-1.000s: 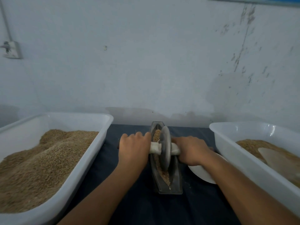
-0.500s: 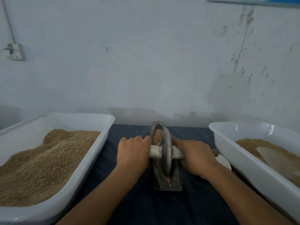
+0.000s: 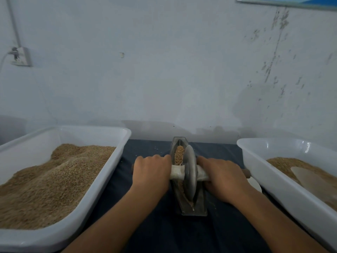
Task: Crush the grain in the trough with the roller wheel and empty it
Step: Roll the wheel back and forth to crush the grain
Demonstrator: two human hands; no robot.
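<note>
A narrow grey metal trough [image 3: 198, 207] lies lengthwise on the dark cloth between my arms. Brown grain [image 3: 179, 154] is heaped in its far half. The grey roller wheel [image 3: 190, 170] stands upright in the trough near its middle, on a cloth-wrapped axle. My left hand [image 3: 151, 172] grips the axle's left end. On the other side of the wheel, my right hand [image 3: 223, 178] holds the right end. Both hands press close against the wheel.
A large white tub [image 3: 109, 172] heaped with grain stands on the left. A second white tub [image 3: 273, 178] on the right holds grain and a pale scoop [image 3: 310, 179]. A white plate's edge [image 3: 255, 185] shows under my right wrist. The wall is close behind.
The wheel and both hands have shifted slightly along the trough, with the grain now showing heaped at the far end. The view has tilted a little.
</note>
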